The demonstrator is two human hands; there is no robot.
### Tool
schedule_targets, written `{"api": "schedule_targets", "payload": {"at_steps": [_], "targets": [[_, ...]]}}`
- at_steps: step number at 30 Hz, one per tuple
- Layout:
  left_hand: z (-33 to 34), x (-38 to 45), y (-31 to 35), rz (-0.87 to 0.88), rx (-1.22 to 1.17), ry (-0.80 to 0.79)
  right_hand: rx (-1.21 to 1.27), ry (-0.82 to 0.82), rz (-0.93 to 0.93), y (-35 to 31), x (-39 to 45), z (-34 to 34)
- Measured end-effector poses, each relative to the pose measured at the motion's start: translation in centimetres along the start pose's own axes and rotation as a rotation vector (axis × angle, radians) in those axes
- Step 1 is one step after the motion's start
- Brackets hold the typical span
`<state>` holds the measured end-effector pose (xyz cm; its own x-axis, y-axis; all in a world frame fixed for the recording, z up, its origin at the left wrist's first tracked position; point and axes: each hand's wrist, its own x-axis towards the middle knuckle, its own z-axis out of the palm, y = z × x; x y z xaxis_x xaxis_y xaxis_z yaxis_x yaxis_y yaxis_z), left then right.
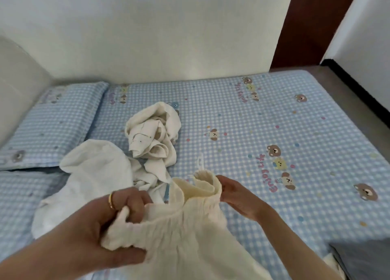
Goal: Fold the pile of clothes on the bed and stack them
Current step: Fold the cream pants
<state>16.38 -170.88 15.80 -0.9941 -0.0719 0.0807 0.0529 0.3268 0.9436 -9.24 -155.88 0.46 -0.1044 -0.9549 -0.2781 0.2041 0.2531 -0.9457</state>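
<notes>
Cream garment point(190, 237) held up over bed point(263, 136) by its gathered waistband. Left hand point(105, 222), ring point(111, 200) on one finger, fingers curled round the near-left band. Right hand point(238, 195) pinches the far-right band edge, thumb apparently behind cloth. Beyond left hand: white crumpled clothes point(90, 174), then a cream heap point(154, 131). Pillow point(52, 119) further left.

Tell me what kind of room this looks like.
Most likely a bedroom, perhaps a child's: a bed with a blue checked bear-print sheet, a matching pillow against the wall, and a pile of clothes waiting to be folded.
</notes>
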Motion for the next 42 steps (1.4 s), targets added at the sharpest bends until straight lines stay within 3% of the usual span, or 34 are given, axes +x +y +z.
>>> {"api": "schedule_targets", "payload": {"at_steps": [2, 9, 15, 21, 25, 31, 36, 40, 42], "targets": [[-1.8, -3.3, 4.8, -0.066, -0.051, 0.240, -0.036, 0.014, -0.019, -4.4, -3.1, 0.6], [-2.0, -8.2, 14.6, -0.283, -0.025, 0.490, -0.230, 0.079, -0.155, -18.0, -15.3, 2.0], [0.6, -7.4, 21.3, -0.262, 0.179, 0.619, -0.370, 0.067, -0.201, -25.7, -21.4, 3.0], [-0.9, -7.7, 26.4, -0.211, 0.476, 0.638, -0.382, 0.107, -0.389, -33.1, -24.7, 4.7], [-1.3, -8.0, 27.4, -0.171, 0.534, 0.608, -0.636, 0.222, -0.485, -36.1, -26.0, 5.4], [-2.2, -8.6, 28.6, -0.085, 0.382, 0.367, -0.870, 0.313, -0.515, -38.1, -27.2, 6.7], [-3.8, -7.1, 28.1, -0.036, 0.431, 0.643, -0.844, 0.417, -0.502, -39.1, -27.6, 6.7], [-5.1, -4.9, 26.7, -0.179, -0.028, 0.577, -0.616, 0.341, -0.296, -39.2, -26.3, 5.7], [-4.7, -2.7, 25.6, -0.280, -0.204, 0.617, -0.553, 0.464, -0.204, -38.2, -23.9, 5.8]]}}
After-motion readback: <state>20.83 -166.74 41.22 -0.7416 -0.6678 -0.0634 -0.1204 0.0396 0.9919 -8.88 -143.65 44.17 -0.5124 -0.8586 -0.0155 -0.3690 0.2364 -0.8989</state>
